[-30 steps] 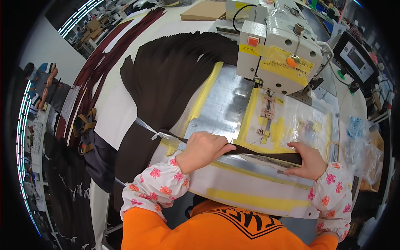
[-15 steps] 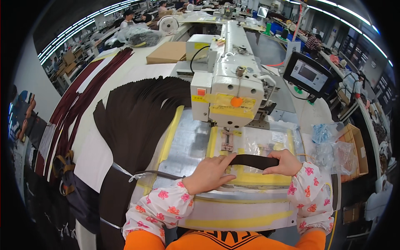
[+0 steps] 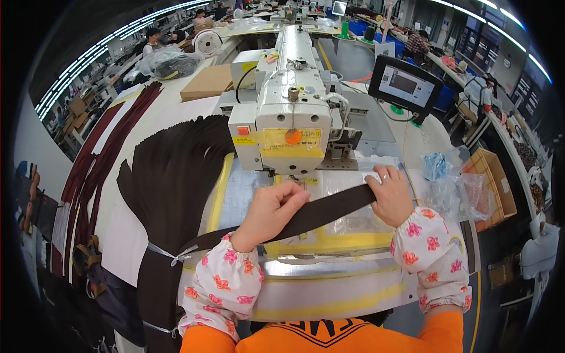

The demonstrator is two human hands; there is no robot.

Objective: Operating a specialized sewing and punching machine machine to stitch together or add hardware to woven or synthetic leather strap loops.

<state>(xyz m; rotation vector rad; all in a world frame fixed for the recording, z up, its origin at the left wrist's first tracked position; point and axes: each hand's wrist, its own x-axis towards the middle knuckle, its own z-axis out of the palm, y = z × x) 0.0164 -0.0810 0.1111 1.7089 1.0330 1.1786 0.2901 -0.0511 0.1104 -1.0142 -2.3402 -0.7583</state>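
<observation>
A dark brown fabric strip [image 3: 329, 210] runs slantwise from lower left to upper right in front of the sewing machine head [image 3: 291, 126]. My right hand [image 3: 393, 197] grips its right end, fingers over the top and thumb hidden. My left hand [image 3: 269, 210] is closed at the strip's middle, with fingers curled and thumb along the upper edge. Past my left wrist the strip continues to a thick bundle of like brown strips [image 3: 176, 176], tied with a clear band [image 3: 170, 254]. The machine's needle area is partly hidden behind my left hand.
A metal plate edged with yellow tape [image 3: 365, 242] lies beneath the strip. Maroon strips [image 3: 120, 126] and a cardboard box [image 3: 207, 81] rest at the left. To the right stand a screen [image 3: 405, 87], plastic bags [image 3: 447, 176] and a wooden crate [image 3: 491, 182]. Other people work farther off.
My right hand has risen and drawn the strip's end up, so a longer stretch shows. My left hand has shifted up and curled from lying flatter. The view has turned slightly right.
</observation>
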